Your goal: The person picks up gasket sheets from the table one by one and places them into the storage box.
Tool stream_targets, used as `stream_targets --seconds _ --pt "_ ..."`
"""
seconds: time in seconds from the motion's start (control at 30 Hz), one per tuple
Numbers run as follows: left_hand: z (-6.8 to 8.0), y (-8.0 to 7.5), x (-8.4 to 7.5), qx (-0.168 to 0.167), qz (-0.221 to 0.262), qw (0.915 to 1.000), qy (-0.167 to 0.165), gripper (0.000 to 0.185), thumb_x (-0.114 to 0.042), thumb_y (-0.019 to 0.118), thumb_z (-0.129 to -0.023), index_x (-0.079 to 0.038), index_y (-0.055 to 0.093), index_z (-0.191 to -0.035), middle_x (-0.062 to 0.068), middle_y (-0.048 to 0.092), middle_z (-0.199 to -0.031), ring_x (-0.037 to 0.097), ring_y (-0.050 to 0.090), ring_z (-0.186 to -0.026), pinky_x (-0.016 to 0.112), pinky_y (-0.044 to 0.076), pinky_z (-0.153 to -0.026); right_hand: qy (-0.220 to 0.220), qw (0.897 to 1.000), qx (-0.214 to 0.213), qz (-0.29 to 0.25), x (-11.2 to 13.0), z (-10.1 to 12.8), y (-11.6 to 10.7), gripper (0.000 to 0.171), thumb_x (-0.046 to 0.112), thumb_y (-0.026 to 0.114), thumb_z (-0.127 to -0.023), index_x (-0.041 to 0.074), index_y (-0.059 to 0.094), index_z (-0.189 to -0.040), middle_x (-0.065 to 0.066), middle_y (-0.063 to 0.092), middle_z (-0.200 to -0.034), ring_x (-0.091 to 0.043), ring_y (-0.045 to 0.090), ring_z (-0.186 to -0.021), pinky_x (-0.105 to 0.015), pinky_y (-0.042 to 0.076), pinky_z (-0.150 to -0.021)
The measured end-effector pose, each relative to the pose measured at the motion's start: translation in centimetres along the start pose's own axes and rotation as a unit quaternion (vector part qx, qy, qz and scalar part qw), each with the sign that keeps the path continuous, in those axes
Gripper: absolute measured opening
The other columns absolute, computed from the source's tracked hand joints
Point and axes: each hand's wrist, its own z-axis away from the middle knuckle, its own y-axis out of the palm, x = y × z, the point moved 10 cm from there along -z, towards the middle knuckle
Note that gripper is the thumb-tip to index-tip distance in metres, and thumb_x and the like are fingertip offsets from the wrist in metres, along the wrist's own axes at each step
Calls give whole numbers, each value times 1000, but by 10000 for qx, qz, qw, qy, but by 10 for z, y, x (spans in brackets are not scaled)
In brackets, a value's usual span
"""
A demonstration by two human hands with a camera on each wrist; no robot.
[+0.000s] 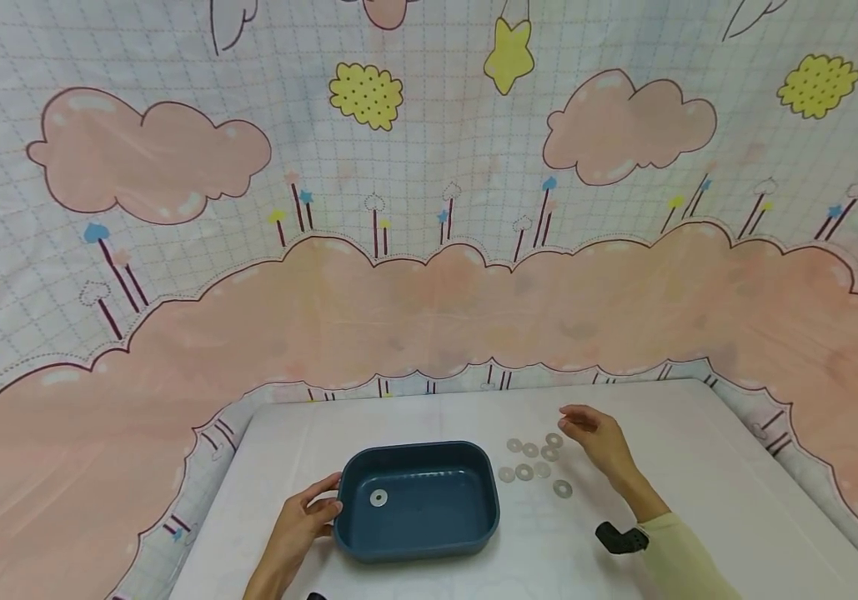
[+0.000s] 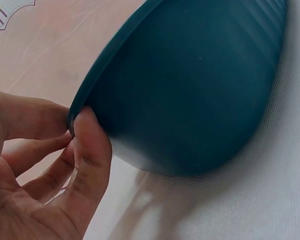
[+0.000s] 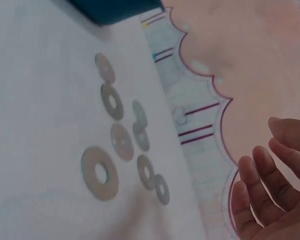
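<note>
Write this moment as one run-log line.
left hand: grips dark blue plastic tub rim | right hand: open above flat metal washers | one washer inside tub

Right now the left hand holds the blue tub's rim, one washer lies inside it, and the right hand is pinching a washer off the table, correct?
Not quite. In the right wrist view the right hand is open and holds nothing above the loose washers. The left hand does hold the blue tub, with one washer inside.

White surface (image 1: 699, 467) with a tub and washers
A dark blue tub (image 1: 474, 533) sits beside seven loose metal washers (image 1: 524, 472).
</note>
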Motion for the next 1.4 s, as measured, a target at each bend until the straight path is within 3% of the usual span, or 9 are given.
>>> stream_targets --seconds 0.23,0.47,0.77,1.17,1.27,1.4 --pt "-1 -1 3 57 11 10000 -44 50 1 63 -89 -2 54 -139 18 58 -127 18 65 -89 31 55 -63 -61 9990 184 398 -22 -7 7 38 22 65 -95 5 63 -128 -13 69 -112 -31 63 -109 -26 52 -82" --pt "-2 -1 5 104 50 9999 -74 50 1 63 -90 -2 53 -140 17 58 -128 18 64 -89 31 54 -63 54 9972 397 634 -44 -15 14 39 23 66 -93 11 63 -130 -9 65 -108 -25 58 -104 -32 45 -84" --pt "0 0 5 107 5 9999 -99 50 -1 64 -89 -2 54 -139 17 58 -127 19 64 -89 32 55 -64 48 9949 525 862 -60 -22 17 35 21 70 -90 6 69 -122 -15 64 -107 -26 55 -97 -30 42 -75" --pt "1 -1 4 124 -35 9999 -107 51 -1 65 -89 -2 54 -139 16 59 -124 19 64 -88 33 55 -65 341 9903 556 1228 -71 -22 25 38 31 73 -87 9 72 -117 -16 63 -110 -26 54 -96 -36 41 -81" --pt "1 -1 3 104 -31 9999 -106 50 0 64 -89 -2 55 -138 15 60 -123 19 64 -88 33 55 -64 411 9892 542 1299 -73 -21 25 39 32 73 -87 11 72 -119 -16 63 -112 -27 54 -97 -40 42 -83" --pt "-1 -2 3 105 -13 9999 -84 50 0 63 -89 -3 55 -138 15 60 -123 19 64 -88 33 55 -64 393 9869 509 1481 -74 -22 27 38 31 72 -87 12 72 -119 -19 64 -118 -37 57 -109 -55 40 -95"
